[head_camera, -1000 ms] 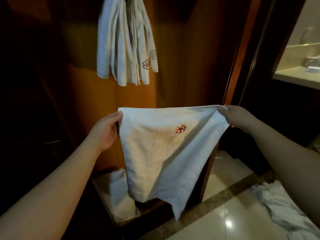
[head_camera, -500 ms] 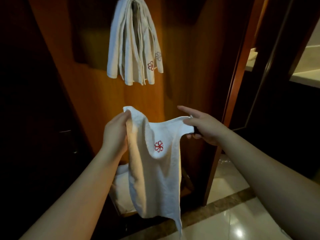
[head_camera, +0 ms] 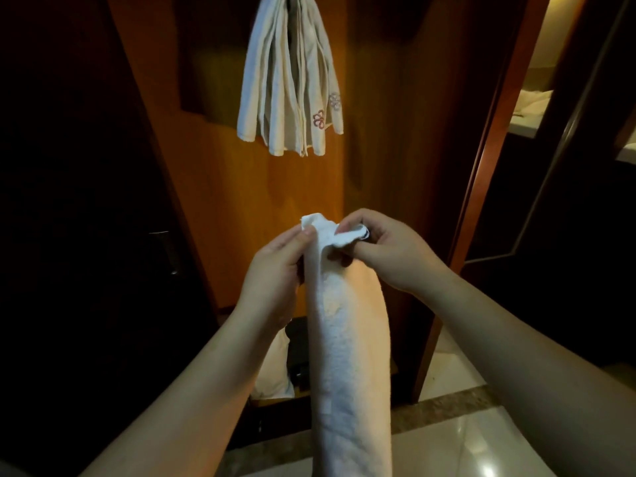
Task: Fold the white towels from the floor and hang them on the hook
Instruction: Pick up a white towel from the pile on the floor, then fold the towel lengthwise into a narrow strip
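Both hands, left hand (head_camera: 275, 270) and right hand (head_camera: 389, 249), pinch the towel (head_camera: 347, 339) top; it hangs lengthwise directly below the hung towels (head_camera: 289, 80).

No words, numbers or brand names can be read anywhere. The only marks are two embroidered flower-shaped emblems, one red (head_camera: 319, 119) and one paler greyish (head_camera: 334, 100), stitched near the lower right corner of the bundle of white terry towels (head_camera: 275, 80) hanging against the orange-brown wooden panel (head_camera: 213, 187).
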Motion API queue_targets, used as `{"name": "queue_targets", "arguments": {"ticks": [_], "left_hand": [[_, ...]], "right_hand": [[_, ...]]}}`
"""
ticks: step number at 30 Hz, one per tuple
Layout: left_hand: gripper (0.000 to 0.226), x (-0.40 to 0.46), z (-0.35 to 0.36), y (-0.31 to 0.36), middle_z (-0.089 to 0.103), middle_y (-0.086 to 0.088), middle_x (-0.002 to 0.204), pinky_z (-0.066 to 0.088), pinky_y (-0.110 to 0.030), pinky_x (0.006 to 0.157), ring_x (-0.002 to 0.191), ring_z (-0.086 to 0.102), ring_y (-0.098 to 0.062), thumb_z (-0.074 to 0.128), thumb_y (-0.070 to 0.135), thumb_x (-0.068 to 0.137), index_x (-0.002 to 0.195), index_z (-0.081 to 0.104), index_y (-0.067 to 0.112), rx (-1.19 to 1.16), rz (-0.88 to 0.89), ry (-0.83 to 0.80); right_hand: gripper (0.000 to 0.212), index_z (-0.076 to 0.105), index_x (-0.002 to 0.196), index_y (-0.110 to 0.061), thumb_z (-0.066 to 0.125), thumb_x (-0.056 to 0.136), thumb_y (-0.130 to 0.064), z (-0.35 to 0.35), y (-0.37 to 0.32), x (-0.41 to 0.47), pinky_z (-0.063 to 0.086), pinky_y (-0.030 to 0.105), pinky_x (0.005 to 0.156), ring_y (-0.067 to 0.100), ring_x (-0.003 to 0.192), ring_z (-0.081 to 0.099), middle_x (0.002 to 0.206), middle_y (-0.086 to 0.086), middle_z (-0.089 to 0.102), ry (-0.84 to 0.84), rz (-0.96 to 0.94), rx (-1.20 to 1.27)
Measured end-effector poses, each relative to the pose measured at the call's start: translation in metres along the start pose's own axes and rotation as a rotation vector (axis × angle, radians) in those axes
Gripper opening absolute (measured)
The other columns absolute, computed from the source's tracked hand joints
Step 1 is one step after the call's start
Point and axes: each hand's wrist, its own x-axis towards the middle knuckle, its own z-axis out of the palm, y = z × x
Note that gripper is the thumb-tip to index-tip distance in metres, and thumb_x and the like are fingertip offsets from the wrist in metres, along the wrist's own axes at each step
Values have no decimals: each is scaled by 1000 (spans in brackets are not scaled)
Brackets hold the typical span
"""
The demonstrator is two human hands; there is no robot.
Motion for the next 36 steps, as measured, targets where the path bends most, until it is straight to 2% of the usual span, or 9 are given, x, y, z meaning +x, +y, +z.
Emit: {"name": "queue_targets", "arguments": {"ticks": [3,6,13,16,20,24,27,31,36], "left_hand": [[31,-9,4,2,75,-12,107,57,-30,76,99,73,-26,56,32,101,121,71,13,42,41,-25],[27,-13,9,3,76,-6,97,53,-28,73,90,72,-17,57,36,100,115,75,21,104,91,-36],[34,-14,8,9,73,-4,118,49,-47,103,116,66,-20,58,44,98,121,73,24,83,147,-45],[33,-14,7,13,73,-6,120,48,-46,104,118,66,-22,57,37,99,124,71,20,61,150,-76],[33,-13,6,20,72,-6,122,48,-37,98,118,65,-21,53,29,101,128,68,17,47,177,-137],[30,-15,10,25,74,0,117,53,-26,90,114,67,-14,58,29,100,127,69,19,142,272,-130],[20,-15,13,27,77,5,107,54,-15,81,105,70,-9,63,31,97,114,74,31,205,325,-95],[16,-13,14,24,77,11,99,54,-15,80,98,71,-3,62,33,98,108,75,35,321,345,-83],[24,-9,18,16,77,12,99,52,-11,75,97,69,-1,60,38,98,112,76,26,368,331,-55]], "right_hand": [[16,66,93,-33,63,96,-17,7,-9,-6,53,15,66,6,74,71,82,-13,74,29,-26,59],[7,65,96,-33,62,99,-28,7,-19,-6,52,14,63,6,67,70,78,-10,74,23,8,-9],[13,60,95,-33,55,100,-44,-5,-42,0,46,23,61,0,61,68,72,-19,73,-14,111,-224],[18,61,96,-31,51,101,-45,-9,-50,4,52,27,64,0,63,69,75,-18,74,-73,144,-268],[20,61,93,-31,51,101,-47,-10,-59,8,56,32,66,3,61,70,72,-13,74,-22,135,-251],[23,61,93,-32,51,99,-52,-9,-63,10,45,23,59,1,58,68,69,-16,73,21,133,-234],[26,64,94,-28,53,99,-52,-12,-64,13,47,22,61,5,58,70,70,-11,74,-12,169,-199],[30,67,96,-24,55,99,-51,-17,-59,16,42,18,52,7,58,68,76,0,76,-88,218,-176],[30,67,94,-22,56,99,-49,-20,-50,17,42,13,49,6,54,66,73,-1,76,-116,208,-123]]}}
